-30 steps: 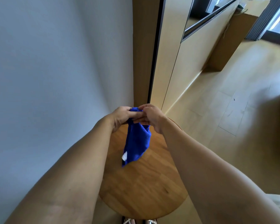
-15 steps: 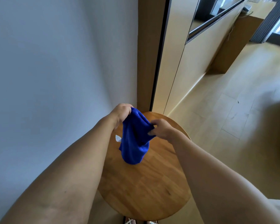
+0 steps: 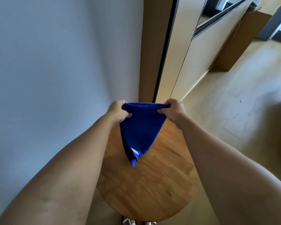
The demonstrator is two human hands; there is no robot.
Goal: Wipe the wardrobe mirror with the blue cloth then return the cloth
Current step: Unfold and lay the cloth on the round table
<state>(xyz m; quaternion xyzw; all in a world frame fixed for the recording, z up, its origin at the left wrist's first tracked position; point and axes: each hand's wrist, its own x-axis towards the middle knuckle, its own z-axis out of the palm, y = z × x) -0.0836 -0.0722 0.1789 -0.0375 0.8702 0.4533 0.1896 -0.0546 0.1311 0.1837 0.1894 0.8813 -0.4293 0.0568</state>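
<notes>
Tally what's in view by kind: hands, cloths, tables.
Hands: 2, left hand and right hand, each gripping a top corner of the cloth
Cloths: 1, blue cloth
Tables: 1, round wooden table
Total: 4

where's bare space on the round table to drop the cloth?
Round wooden table: top bare from the blue cloth tip to the near rim. Far edge crowded: left hand and right hand hold the cloth above it, between wall and wardrobe.

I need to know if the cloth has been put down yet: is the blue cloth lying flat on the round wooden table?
No, the blue cloth hangs above the table, held at its top edge by the left hand and right hand.
</notes>
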